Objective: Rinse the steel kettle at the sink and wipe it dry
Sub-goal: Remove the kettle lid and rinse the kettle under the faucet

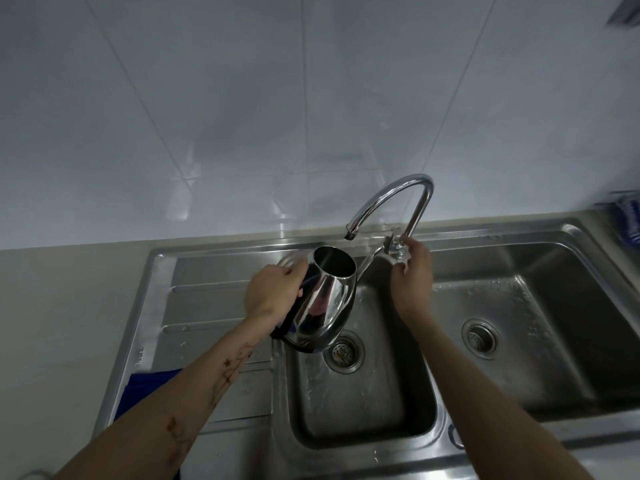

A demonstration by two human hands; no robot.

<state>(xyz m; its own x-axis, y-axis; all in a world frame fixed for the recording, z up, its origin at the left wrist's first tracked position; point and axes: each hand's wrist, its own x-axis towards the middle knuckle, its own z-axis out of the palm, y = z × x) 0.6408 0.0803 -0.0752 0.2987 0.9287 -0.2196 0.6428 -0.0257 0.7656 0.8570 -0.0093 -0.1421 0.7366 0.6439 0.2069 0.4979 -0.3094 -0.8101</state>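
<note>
My left hand grips the black handle of the steel kettle, which has no lid and hangs tilted over the left basin, its open mouth turned up toward the tap spout. My right hand is closed on the tap lever at the base of the curved chrome tap. No water runs from the spout. A blue cloth lies on the draining board, partly hidden under my left forearm.
The steel sink has a ribbed draining board at the left and a second basin at the right, both basins with strainers and water drops. A blue and white object sits at the far right edge. Tiled wall stands behind.
</note>
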